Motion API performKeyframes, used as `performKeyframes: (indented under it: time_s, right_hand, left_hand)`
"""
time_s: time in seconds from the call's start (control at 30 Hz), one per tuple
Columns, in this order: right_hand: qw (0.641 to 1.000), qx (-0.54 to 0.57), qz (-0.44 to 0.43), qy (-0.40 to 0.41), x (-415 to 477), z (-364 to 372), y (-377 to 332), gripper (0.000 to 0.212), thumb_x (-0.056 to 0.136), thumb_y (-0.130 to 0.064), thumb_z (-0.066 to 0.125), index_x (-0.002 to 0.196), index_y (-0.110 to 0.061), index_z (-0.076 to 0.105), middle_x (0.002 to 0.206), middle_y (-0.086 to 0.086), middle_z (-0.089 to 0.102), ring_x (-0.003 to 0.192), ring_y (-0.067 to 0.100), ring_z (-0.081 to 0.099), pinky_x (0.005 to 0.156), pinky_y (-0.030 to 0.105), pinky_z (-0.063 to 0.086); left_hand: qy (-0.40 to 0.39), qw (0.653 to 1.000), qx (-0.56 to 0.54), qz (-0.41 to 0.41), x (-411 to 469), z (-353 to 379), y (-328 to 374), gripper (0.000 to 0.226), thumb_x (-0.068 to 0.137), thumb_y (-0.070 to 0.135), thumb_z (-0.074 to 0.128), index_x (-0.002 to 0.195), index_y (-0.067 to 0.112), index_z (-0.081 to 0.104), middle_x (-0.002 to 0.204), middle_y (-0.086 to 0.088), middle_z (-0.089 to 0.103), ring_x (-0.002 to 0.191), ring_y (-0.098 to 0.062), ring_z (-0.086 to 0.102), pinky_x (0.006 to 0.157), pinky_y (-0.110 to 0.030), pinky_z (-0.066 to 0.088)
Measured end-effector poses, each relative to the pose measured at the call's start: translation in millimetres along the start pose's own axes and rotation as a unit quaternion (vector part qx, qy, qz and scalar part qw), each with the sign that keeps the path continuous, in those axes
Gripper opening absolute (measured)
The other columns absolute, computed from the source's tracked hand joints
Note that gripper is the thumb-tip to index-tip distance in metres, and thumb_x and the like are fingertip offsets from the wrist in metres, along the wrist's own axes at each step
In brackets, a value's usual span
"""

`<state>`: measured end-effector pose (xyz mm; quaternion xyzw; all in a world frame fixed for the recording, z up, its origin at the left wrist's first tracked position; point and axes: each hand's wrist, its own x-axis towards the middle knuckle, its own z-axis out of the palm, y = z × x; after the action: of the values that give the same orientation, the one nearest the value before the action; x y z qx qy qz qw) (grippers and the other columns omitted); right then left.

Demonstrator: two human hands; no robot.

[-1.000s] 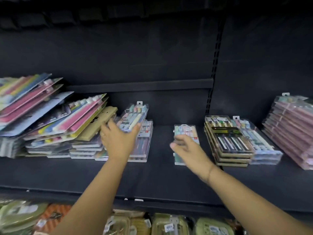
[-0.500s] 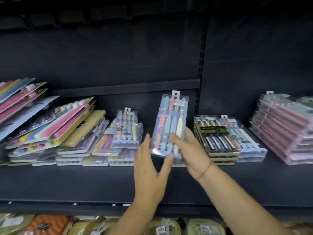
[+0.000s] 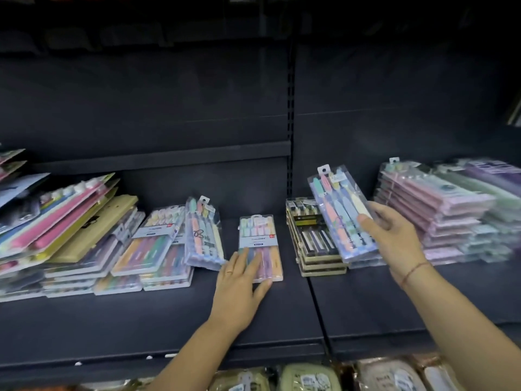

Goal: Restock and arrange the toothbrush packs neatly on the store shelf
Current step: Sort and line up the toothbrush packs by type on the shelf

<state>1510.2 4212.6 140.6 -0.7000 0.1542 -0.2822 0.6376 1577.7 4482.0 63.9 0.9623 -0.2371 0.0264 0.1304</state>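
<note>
Head-worn view, facing forward and down, close to dark shelf point(image 3: 282, 314)

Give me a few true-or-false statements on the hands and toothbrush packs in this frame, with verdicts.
1. The right hand holds a clear pack in front of the black-and-gold stack. True.
2. The left hand has lifted a pack off the shelf. False: its fingers lie straight on the pastel pack, which lies flat on the shelf.
3. The pastel pack lies between the stacks to its left and the black-and-gold stack. True.
4. A thin bracelet is on the left wrist. False: it is on the right wrist; the left hand wears a ring.
</note>
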Motion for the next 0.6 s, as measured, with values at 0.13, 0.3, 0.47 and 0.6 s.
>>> performKeyframes:
  time_s: [0.13,0.3,0.47,0.6]
  right_hand:
    - [1.000,0.014,-0.010,-0.002,1,-5,6,0.026,0.094,-0.014,0.062,0.119,-0.024,0.062,0.109,-0.008,0.069,0.085,-0.002,0.068,0.066,0.014,0.055]
    - [0.997,0.042,0.014,0.066,4,-13,4,0.019,0.098,-0.014,0.055,0.115,-0.022,0.059,0.099,-0.009,0.065,0.073,-0.006,0.064,0.059,0.007,0.051]
    - [0.992,0.051,0.039,0.110,4,-24,1,0.021,0.099,-0.012,0.054,0.119,-0.017,0.059,0.104,0.002,0.065,0.077,0.002,0.059,0.060,0.013,0.049]
    - [0.995,0.062,0.069,0.044,-8,-16,-6,0.020,0.095,-0.014,0.061,0.115,-0.019,0.061,0.101,0.000,0.069,0.072,0.009,0.068,0.054,0.021,0.054]
  left_hand:
    - [0.008,1.000,0.021,-0.011,-3,2,2,0.094,0.070,0.070,-0.014,0.155,0.037,0.009,0.164,0.008,0.001,0.151,-0.016,0.003,0.119,-0.035,-0.004]
    - [0.034,0.999,-0.006,-0.033,-4,0,0,0.062,0.102,0.054,0.028,0.156,0.026,0.015,0.165,0.001,0.006,0.149,-0.011,0.017,0.120,-0.032,-0.003]
    - [0.063,0.997,-0.029,-0.042,-3,-1,1,0.071,0.100,0.054,0.035,0.155,0.014,0.017,0.163,-0.002,0.018,0.149,-0.009,0.015,0.120,-0.028,-0.001]
    - [0.080,0.995,-0.055,-0.036,-2,-1,-2,0.069,0.099,0.052,0.040,0.154,0.015,0.022,0.161,-0.001,0.024,0.148,-0.008,0.019,0.120,-0.025,0.001]
